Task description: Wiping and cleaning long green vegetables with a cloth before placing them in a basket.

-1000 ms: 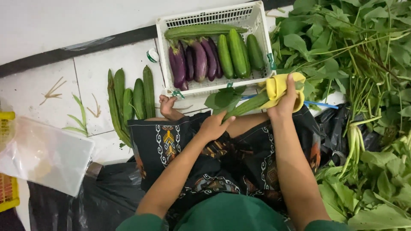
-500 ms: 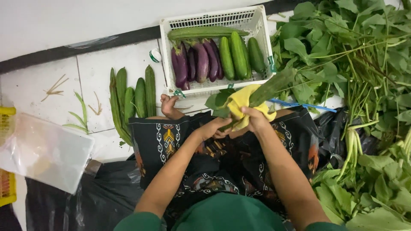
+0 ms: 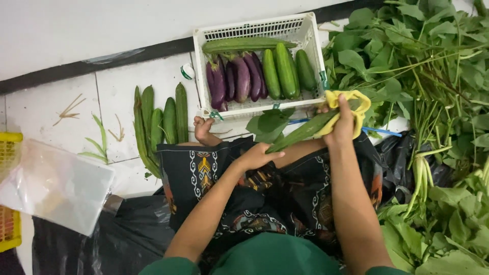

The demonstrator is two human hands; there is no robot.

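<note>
Gourd [image 3: 300, 133] — left hand [image 3: 257, 157] grips, right hand [image 3: 342, 127] wipes.

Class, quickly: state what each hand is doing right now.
Left hand: closed on the long green gourd.
Right hand: closed, pressing the yellow cloth around the gourd.

Clear plastic bag [image 3: 53, 191] at nine o'clock, crumpled, translucent white, lying over a yellow crate [image 3: 9, 153], small round white-and-green label roll [image 3: 187, 71] at eleven o'clock beside the white basket [image 3: 310, 38], black plastic sheeting [image 3: 102, 239] at seven o'clock
</note>
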